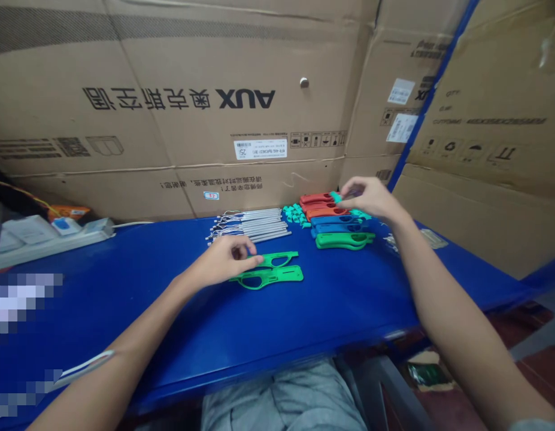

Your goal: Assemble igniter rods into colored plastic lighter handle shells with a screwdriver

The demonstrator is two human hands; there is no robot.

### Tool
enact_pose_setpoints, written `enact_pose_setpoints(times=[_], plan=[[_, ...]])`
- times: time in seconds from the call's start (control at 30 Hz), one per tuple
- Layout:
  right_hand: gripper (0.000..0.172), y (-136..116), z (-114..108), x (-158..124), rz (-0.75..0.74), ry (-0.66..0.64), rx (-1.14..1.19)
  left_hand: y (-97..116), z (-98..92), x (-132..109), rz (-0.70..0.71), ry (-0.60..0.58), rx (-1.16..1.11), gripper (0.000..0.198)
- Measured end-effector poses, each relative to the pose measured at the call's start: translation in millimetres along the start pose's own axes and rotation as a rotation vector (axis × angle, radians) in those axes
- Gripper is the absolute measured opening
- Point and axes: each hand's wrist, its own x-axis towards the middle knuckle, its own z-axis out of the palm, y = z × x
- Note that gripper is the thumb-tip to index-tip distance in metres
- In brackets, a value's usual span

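Two flat green plastic pieces with oval openings, one nearer (288,274) and one farther (286,257), lie on the blue table. My left hand (232,257) has curled fingers, its thumb at the left end of the farther piece. My right hand (364,194) pinches a small teal piece (335,196) above the red plastic parts (313,199). Blue parts (333,227) and a green stack (344,240) lie in front of the red ones. Small teal pieces (295,214) form a pile, with silver rods (259,224) to its left.
Cardboard panels (169,143) stand along the back and right of the blue table (268,329). A white power strip (57,239) lies at the left. Small clear items (432,239) rest beyond my right forearm.
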Motion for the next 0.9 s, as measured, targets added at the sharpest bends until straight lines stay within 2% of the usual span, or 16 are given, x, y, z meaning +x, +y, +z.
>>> enact_pose_setpoints(times=[0.03, 0.1, 0.2, 0.3, 0.43, 0.53, 0.73, 0.83, 0.9], plan=[[0.022, -17.3, 12.3, -11.5, -0.094, -0.081, 0.06, 0.9, 1.9, 0.0, 0.01, 0.034, -0.029, 0.036], [0.015, -47.7, 40.4, -36.4, -0.433, -0.301, 0.262, 2.3, 5.5, 0.1, 0.023, 0.082, -0.085, 0.041], [0.008, -74.9, 76.2, -66.6, -0.551, -0.463, 0.326, 2.3, 9.6, 0.3, 0.041, 0.094, -0.151, 0.046], [0.011, -79.9, 93.5, -78.9, -0.566, -0.512, 0.377, 0.8, 11.3, 0.5, 0.06, 0.083, -0.17, 0.041], [0.017, -72.5, 99.1, -78.6, -0.517, -0.497, 0.495, -0.8, 10.6, 0.6, 0.079, 0.114, -0.116, 0.037], [0.015, -68.9, 101.4, -76.3, -0.457, -0.531, 0.58, -2.4, 8.9, 1.4, 0.103, 0.084, -0.069, 0.033], [0.016, -63.8, 94.8, -61.4, -0.37, -0.589, 0.657, -9.9, 4.6, 3.6, 0.141, 0.065, 0.009, 0.031], [0.029, -58.0, 88.5, -52.9, -0.322, -0.545, 0.703, -11.8, 3.3, 2.4, 0.144, 0.035, 0.041, 0.029], [0.029, -54.3, 84.2, -48.9, -0.306, -0.486, 0.733, -11.1, 3.0, 1.3, 0.147, 0.009, 0.054, 0.027]])
